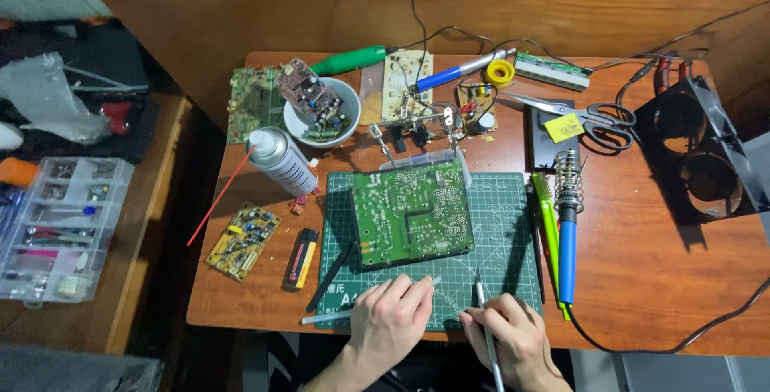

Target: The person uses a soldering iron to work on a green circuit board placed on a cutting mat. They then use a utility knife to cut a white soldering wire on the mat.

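Note:
A green circuit board (411, 212) lies solder side up on a green cutting mat (497, 240) in the middle of a wooden table. My left hand (391, 317) rests palm down on the mat's near edge, over a thin silver tool (325, 319) that sticks out to its left. My right hand (513, 342) grips a slim metal-tipped tool (481, 296) like a pen. Its tip points up towards the board and stays a little short of it.
A blue soldering iron (567, 240) in a coil stand lies right of the mat, with scissors (589, 115) behind it. A spray can (281, 159), a white bowl of parts (321, 111), a small yellow board (243, 241) and a lighter (302, 257) sit left. A clear parts box (60, 228) stands on the side bench.

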